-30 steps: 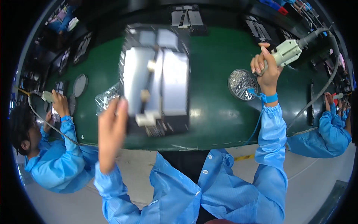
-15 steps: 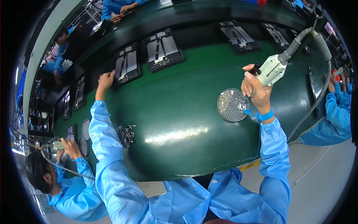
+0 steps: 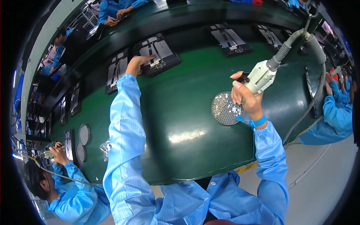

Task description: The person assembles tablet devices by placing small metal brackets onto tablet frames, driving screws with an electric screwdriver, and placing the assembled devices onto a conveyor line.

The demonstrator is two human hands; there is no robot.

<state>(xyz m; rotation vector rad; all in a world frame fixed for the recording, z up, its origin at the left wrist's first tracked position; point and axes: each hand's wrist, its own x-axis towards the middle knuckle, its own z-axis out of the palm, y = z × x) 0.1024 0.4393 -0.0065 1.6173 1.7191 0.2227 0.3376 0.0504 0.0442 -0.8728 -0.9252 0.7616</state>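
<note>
My left hand [image 3: 139,64] reaches across the bench to a tablet-like unit [image 3: 165,58] with silver battery panels in a black frame. The thumb lies over its left part, and the fingers are curled at its left edge, partly hidden. A similar unit [image 3: 113,73] lies just left of that hand. In my right hand [image 3: 248,96] is a pale electric screwdriver [image 3: 259,77], its cable rising to the upper right. Its tip is hidden. Below the fingers sits a round perforated tray [image 3: 224,112] holding small shiny screws.
More tablet-like units [image 3: 228,40] lie along the far side of the green bench [image 3: 187,157]. A clear plastic bag [image 3: 106,148] sits beside my left sleeve. Round trays [image 3: 84,134] and a co-worker [image 3: 71,180] are at left. A cable [image 3: 309,108] hangs at right.
My left hand has moved right, from the left unit's edge onto the neighbouring unit. The right hand still holds the screwdriver above the tray. The whole view has shifted slightly.
</note>
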